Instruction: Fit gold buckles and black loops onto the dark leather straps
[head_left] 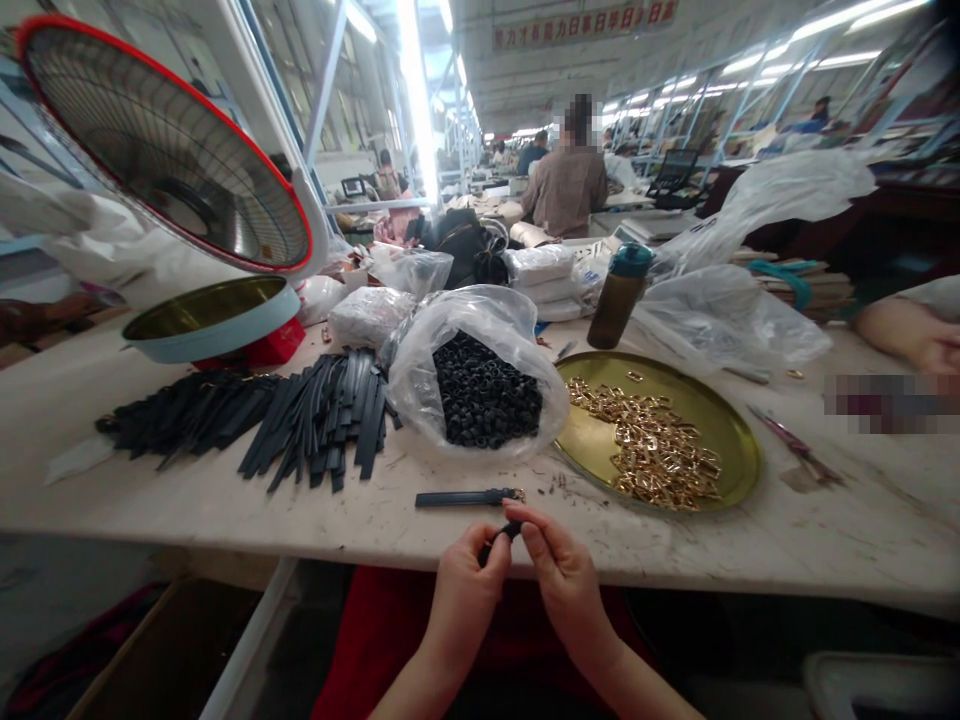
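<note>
Pinching a small dark piece (511, 530) between them, the left hand (469, 562) and the right hand (564, 565) meet over the near edge of the counter (360, 522); both are closed on it, thumb against fingers, the left at its lower end and the right at its upper; its long axis seems to slant up to the right, though the fingers cover too much of it to be sure; just beyond the fingertips a dark strap (454, 499) lies flat on the counter, its length running left to right; its gold buckle (517, 494) sits at the right end, close to the right hand's fingertips; the strap looks narrow and straight, the held piece short and black.
</note>
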